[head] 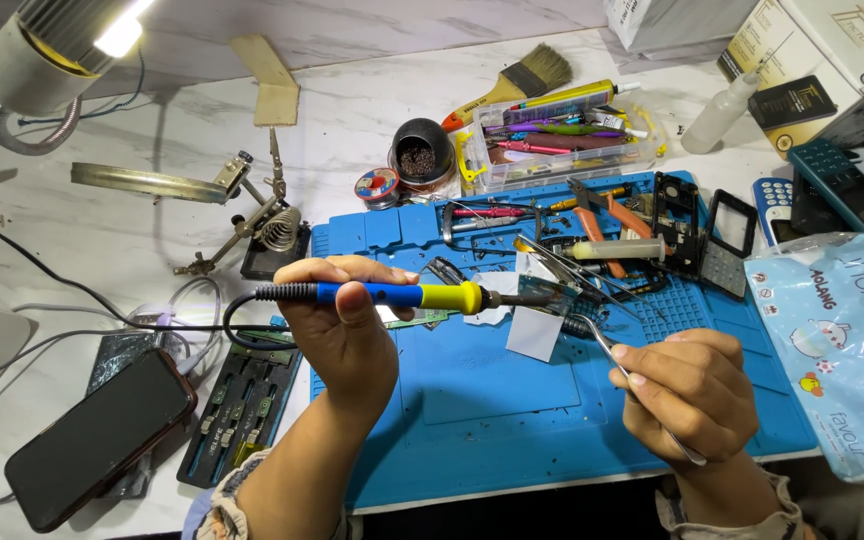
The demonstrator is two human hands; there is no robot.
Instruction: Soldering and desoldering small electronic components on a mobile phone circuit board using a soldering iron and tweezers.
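- Soldering in hand: my left hand (337, 320) grips the soldering iron (402, 296) above the blue mat (492, 400).
- My right hand (687, 390) pinches tweezers (620, 362); next, steady aim, I judge.

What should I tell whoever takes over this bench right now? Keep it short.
Left hand: shut grip on the blue-and-yellow soldering iron, held level, tip pointing right.
Right hand: shut grip on metal tweezers, tips by the iron's tip.
Both meet above the blue work mat, near a small white square.
Whether any joint is done cannot be told; both tools are in hand over the mat.
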